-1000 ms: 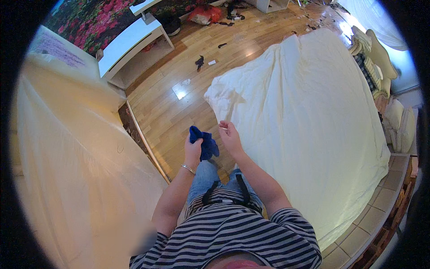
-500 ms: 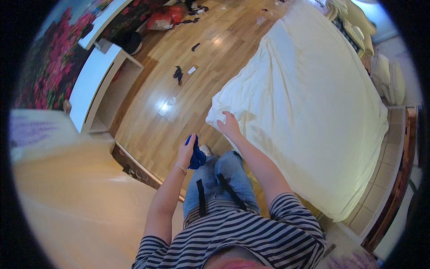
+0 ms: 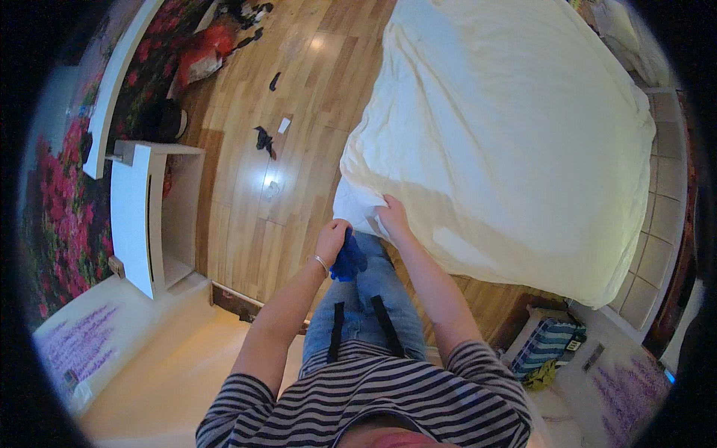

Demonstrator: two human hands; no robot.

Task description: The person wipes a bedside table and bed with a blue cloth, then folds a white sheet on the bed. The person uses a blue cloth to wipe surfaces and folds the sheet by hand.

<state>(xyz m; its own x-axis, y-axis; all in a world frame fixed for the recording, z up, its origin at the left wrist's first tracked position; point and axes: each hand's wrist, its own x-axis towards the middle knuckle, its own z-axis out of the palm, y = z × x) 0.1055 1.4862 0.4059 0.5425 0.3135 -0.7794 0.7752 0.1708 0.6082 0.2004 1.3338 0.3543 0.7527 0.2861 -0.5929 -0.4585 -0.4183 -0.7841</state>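
A large cream bed sheet (image 3: 508,142) covers the bed on the right, creased along its near left side. At its near left corner, my right hand (image 3: 393,218) is closed on the sheet's edge, with a paler white flap (image 3: 352,203) lifted beside it. My left hand (image 3: 331,240) is closed around a crumpled dark blue cloth (image 3: 348,260), which hangs below the fingers. Those left fingers meet the lower tip of the white flap; whether they also pinch it I cannot tell. Both hands are in front of my knees.
A white cabinet (image 3: 134,216) stands on the left. On the wooden floor (image 3: 246,246) lie a black cloth (image 3: 264,142), a white card (image 3: 284,125) and a red bag (image 3: 205,56) farther off. A blue striped bag (image 3: 549,345) is at the lower right.
My left hand has moved right with the blue cloth, up to the sheet's corner. My right hand has drawn the corner nearer, and the view has turned.
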